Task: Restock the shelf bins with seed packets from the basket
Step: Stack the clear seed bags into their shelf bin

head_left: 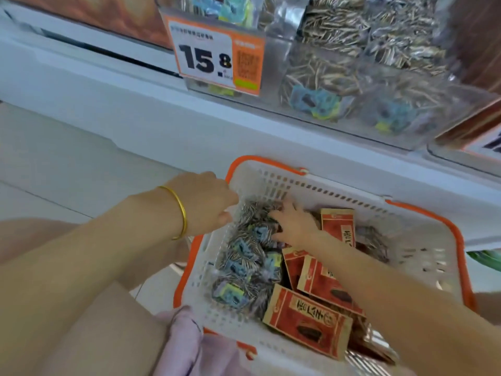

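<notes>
A white basket (423, 256) with orange rim and handles stands on the floor below the shelf. Its left half holds several clear seed packets (244, 264) with blue labels; red and tan paper packets (309, 316) fill the middle. My left hand (206, 204), with a gold bangle on the wrist, reaches over the basket's left rim and closes on the top of the clear packets. My right hand (295, 223) lies on the same pile, fingers curled around a clear packet. Above, a clear shelf bin (379, 131) holds more clear seed packets (325, 77).
An orange and white price tag (217, 52) reading 15.8 hangs on the front of a bin to the left. The white shelf base (135, 109) runs across the view. My knees and a pale pink cloth (187, 346) are at the bottom left. Light floor tiles lie to the left.
</notes>
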Tool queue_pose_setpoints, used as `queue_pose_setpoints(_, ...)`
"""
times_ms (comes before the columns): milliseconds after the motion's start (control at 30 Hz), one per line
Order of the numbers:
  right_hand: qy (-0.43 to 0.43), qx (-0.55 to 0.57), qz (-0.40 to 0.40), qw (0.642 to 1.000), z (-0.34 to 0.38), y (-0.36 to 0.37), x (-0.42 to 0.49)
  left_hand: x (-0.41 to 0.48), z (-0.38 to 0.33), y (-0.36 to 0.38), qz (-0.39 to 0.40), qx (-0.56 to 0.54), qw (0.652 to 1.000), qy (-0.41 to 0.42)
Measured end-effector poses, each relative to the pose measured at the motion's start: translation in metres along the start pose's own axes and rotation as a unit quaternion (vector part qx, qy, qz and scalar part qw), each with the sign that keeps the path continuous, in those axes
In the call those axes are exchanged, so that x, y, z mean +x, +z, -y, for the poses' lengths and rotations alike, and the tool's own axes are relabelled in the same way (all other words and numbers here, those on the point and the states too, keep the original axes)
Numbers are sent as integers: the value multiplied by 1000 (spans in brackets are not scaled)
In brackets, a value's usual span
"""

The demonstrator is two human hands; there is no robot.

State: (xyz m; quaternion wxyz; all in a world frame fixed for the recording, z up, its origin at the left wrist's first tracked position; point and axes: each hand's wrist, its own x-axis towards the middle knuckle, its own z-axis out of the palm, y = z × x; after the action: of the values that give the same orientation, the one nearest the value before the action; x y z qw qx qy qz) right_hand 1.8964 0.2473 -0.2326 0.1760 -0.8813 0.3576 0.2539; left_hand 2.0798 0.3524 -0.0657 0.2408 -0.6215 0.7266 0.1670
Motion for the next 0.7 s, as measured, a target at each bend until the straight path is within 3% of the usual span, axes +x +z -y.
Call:
queue_pose_setpoints(133, 29, -104, 41, 993, 9, 20, 19, 7, -5, -9, 2, 3, 1000, 10)
queue_pose_setpoints(333, 86, -113, 44, 989, 21, 36, 31, 9, -4, -17, 32, 16, 999, 19)
queue_pose_setpoints(533, 42, -115, -18, 992, 12, 39, 28, 15, -4, -20, 34, -5, 999, 16)
queue_pose_setpoints(700, 12, -82, -24, 996, 3, 25, 10, 17, -5, -17, 62, -10, 998, 11)
